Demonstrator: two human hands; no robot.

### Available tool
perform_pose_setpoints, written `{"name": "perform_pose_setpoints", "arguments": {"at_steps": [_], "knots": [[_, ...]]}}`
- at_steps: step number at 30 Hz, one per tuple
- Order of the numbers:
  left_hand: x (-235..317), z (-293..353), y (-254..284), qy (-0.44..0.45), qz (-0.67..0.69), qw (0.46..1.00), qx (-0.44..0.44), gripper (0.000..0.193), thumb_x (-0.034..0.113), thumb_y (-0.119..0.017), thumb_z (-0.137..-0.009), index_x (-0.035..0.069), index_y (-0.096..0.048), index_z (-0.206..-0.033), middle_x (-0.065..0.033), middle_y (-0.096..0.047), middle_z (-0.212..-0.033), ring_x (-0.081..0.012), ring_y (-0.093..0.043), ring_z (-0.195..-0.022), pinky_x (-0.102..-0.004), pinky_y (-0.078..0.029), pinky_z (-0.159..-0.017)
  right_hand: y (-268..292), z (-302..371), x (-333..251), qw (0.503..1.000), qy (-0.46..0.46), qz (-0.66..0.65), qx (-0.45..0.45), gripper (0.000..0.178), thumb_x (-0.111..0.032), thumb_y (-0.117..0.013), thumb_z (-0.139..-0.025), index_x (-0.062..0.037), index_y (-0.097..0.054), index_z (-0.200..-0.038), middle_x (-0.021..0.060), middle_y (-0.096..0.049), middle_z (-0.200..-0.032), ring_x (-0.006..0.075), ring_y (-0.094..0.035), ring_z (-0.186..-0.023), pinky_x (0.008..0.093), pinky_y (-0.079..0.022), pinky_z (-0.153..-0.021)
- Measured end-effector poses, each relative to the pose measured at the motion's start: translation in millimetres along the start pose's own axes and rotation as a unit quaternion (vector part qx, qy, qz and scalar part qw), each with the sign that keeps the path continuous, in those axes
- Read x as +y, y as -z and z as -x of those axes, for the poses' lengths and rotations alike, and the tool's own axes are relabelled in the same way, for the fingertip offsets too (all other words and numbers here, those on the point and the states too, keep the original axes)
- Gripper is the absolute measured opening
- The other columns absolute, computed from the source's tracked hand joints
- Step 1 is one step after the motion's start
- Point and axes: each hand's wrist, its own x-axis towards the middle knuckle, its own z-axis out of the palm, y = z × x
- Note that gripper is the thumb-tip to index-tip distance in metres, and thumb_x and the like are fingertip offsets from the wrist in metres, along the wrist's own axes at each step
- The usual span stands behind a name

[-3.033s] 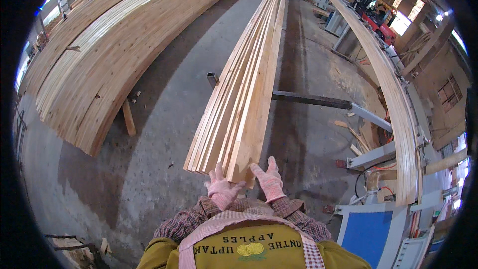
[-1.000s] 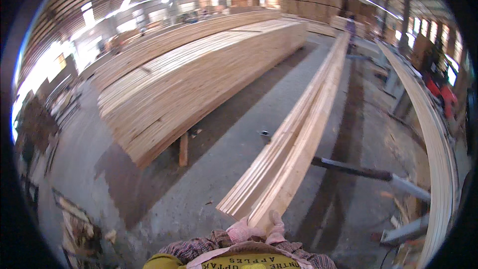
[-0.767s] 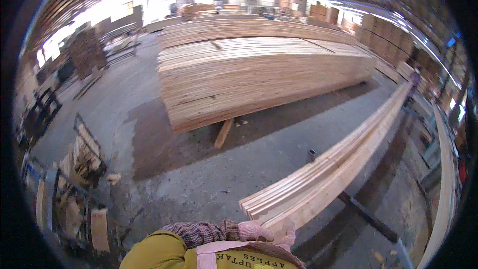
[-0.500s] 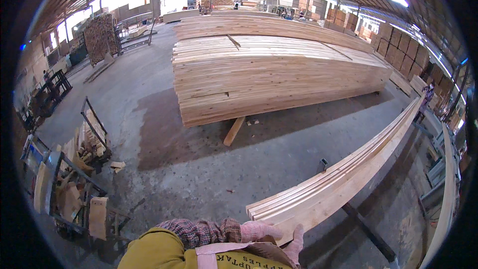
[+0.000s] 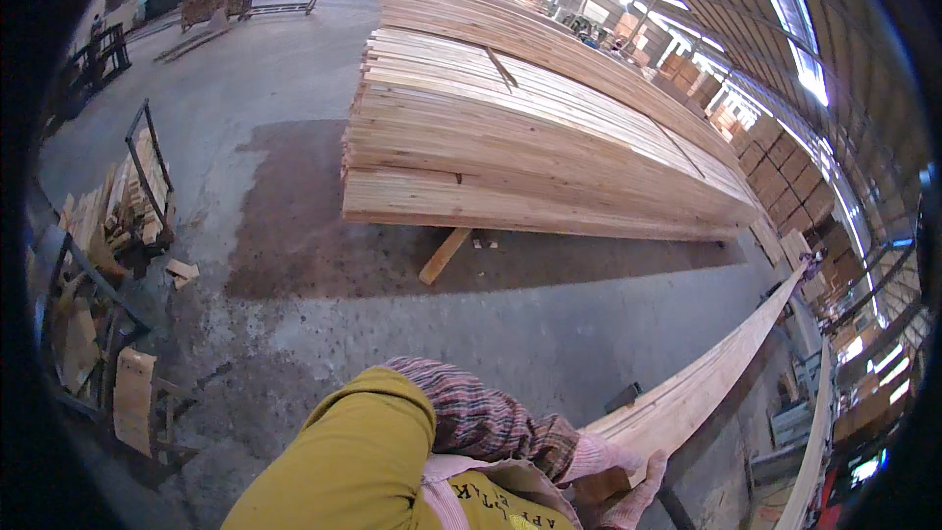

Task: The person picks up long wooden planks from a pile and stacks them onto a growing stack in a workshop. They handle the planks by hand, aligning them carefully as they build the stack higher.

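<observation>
A bundle of long, pale wooden boards runs from my body toward the far right. My left hand, in a pink glove below a plaid sleeve, grips the near end of the boards from the left side. On the right side of that same end my right hand, also gloved in pink, holds on with its fingers upward. The end faces of the boards lie between my hands and are partly covered by them. At the far end of the boards stands another person, small and hard to make out.
A large stack of lumber rests on a wooden support ahead. Metal racks with offcuts stand at the left. Another long board lies beside machinery at the right. A dark metal bar is below the boards.
My view has tilted and turned. My hands and the near end of the boards now appear farther right and slightly lower, with more of my left sleeve showing. Both hands remain on the boards.
</observation>
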Motion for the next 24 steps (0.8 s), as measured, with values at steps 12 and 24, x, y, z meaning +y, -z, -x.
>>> {"name": "perform_pose_setpoints", "arguments": {"at_steps": [12, 24], "knots": [[129, 67, 254, 0.041, -0.026, 0.986, 0.157, 0.049, 0.047, -0.071, -0.088, 0.005, -0.072, -0.112, -0.0094, -0.071, -0.095, -0.0211, -0.066, -0.076, -0.0392, -0.052, -0.062, -200, -147, 145, 0.996, -0.081, -0.014, -0.031, 0.073, -0.055, -0.073, -0.085, -0.0152, -0.053, -0.142, 0.0141, -0.057, -0.131, 0.0292, -0.058, -0.118, 0.0461, -0.049, -0.102], [290, 115, 479, 0.045, -0.119, 0.974, 0.187, 0.059, 0.058, -0.070, -0.081, 0.006, -0.071, -0.110, -0.0060, -0.065, -0.087, -0.0190, -0.060, -0.073, -0.0331, -0.045, -0.060, -441, -255, 234, 0.993, -0.075, 0.004, -0.092, 0.067, -0.053, -0.061, -0.094, -0.0079, -0.050, -0.142, 0.0103, -0.060, -0.129, 0.0280, -0.060, -0.117, 0.0442, -0.049, -0.100]]}}
